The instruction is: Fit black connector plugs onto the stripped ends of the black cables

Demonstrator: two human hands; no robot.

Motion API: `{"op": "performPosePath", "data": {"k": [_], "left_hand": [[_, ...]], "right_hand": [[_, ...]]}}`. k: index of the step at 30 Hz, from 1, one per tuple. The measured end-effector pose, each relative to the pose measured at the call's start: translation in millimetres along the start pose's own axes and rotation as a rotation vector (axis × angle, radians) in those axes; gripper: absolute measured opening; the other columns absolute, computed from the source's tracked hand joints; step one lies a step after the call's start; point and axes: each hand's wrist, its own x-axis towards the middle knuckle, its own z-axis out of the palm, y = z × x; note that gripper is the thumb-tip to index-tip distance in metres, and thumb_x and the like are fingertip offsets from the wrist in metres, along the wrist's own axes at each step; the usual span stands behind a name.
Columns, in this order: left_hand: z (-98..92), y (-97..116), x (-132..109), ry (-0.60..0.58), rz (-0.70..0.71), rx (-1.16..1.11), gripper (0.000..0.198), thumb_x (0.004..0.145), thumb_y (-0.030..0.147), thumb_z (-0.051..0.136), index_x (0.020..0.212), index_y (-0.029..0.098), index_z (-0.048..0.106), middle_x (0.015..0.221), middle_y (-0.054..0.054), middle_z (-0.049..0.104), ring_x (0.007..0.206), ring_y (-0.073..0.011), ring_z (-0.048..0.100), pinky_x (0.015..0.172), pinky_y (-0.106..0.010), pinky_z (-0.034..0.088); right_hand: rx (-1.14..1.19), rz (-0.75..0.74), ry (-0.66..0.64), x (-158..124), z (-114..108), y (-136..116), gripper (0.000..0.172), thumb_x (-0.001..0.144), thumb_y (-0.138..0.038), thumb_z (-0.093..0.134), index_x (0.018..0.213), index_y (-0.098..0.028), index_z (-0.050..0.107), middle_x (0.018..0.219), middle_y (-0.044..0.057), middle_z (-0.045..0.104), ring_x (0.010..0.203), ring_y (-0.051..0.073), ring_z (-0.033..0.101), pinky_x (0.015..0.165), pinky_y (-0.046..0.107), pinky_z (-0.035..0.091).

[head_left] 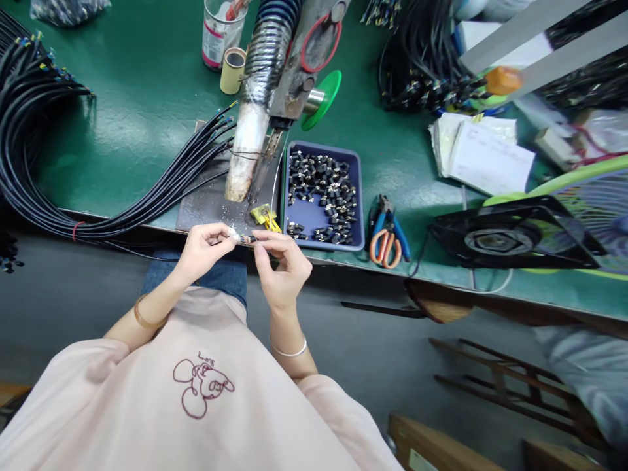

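At the bench's front edge my left hand (205,250) is closed in a pinch on the end of a black cable, mostly hidden by the fingers. Thin bared wire ends (243,239) show just past its fingertips. My right hand (283,267) pinches a small black connector (252,239) that meets these wires; whether they are joined I cannot tell. Right above the hands, a soldering iron (267,160) points down from a metal arm, with thin solder wire (275,183) beside it. A yellow clip-like piece (265,217) lies just beyond my right fingers.
A blue tray (362,196) of black connectors stands to the right, then pliers and orange-handled cutters (386,247). A bundle of black cables (122,203) runs along the left. A fume hose (245,144) hangs overhead. A black fan (510,239) sits at the right edge.
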Motion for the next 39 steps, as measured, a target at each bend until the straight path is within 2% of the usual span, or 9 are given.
{"op": "performPosePath", "data": {"k": [4,7,11,16,21,25,39], "left_hand": [[1.1,2,4,0.001,0.0,0.008,0.018,0.063,0.024,0.069,0.055,0.014,0.057,0.054,0.004,0.051,0.052,-0.006,0.042,0.052,-0.019,0.032],[1.7,4,7,-0.024,-0.008,0.0,0.016,0.064,0.024,0.068,0.058,0.014,0.057,0.055,0.003,0.053,0.053,-0.0062,0.043,0.053,-0.019,0.033],[1.6,1,11,-0.031,-0.007,0.031,0.012,0.066,0.025,0.067,0.065,0.014,0.063,0.056,0.003,0.052,0.052,-0.0066,0.04,0.054,-0.021,0.031],[2.8,-2,15,-0.036,0.016,0.058,0.015,0.068,0.027,0.069,0.064,0.015,0.061,0.055,0.004,0.047,0.052,-0.0071,0.038,0.055,-0.022,0.029],[4.5,2,18,-0.036,0.014,0.062,0.016,0.068,0.029,0.066,0.064,0.015,0.059,0.053,0.005,0.04,0.051,-0.0067,0.033,0.054,-0.022,0.026],[5.0,4,19,-0.027,0.019,0.085,0.016,0.068,0.029,0.063,0.063,0.015,0.058,0.052,0.007,0.033,0.051,-0.0062,0.027,0.053,-0.023,0.022],[4.5,1,20,-0.05,0.014,0.098,0.016,0.068,0.029,0.062,0.064,0.014,0.06,0.054,0.006,0.036,0.053,-0.0064,0.03,0.054,-0.022,0.025]], "right_hand": [[0.09,0.16,0.034,1,1,3,0.008,0.093,-0.027,0.058,0.087,-0.021,0.058,0.099,0.006,0.076,0.078,0.015,0.076,0.07,0.027,0.062],[0.108,0.199,-0.024,3,2,6,0.011,0.093,-0.028,0.059,0.085,-0.021,0.057,0.102,0.007,0.075,0.081,0.015,0.076,0.071,0.027,0.062],[0.016,0.153,-0.074,7,4,9,0.01,0.089,-0.025,0.062,0.08,-0.021,0.059,0.1,0.007,0.075,0.088,0.018,0.074,0.07,0.028,0.061],[-0.044,0.078,-0.084,12,4,8,0.014,0.085,-0.017,0.062,0.074,-0.022,0.058,0.101,0.006,0.076,0.089,0.019,0.073,0.077,0.035,0.063],[-0.042,0.043,-0.088,17,4,8,0.015,0.084,-0.013,0.061,0.073,-0.022,0.056,0.101,0.005,0.074,0.086,0.018,0.072,0.079,0.036,0.063],[-0.02,0.0,-0.069,18,6,10,0.016,0.083,-0.012,0.06,0.073,-0.023,0.055,0.098,0.004,0.072,0.091,0.018,0.07,0.08,0.035,0.062],[0.013,0.012,-0.051,17,11,16,0.014,0.083,-0.012,0.061,0.075,-0.022,0.056,0.099,0.003,0.069,0.088,0.017,0.069,0.079,0.034,0.062]]}}
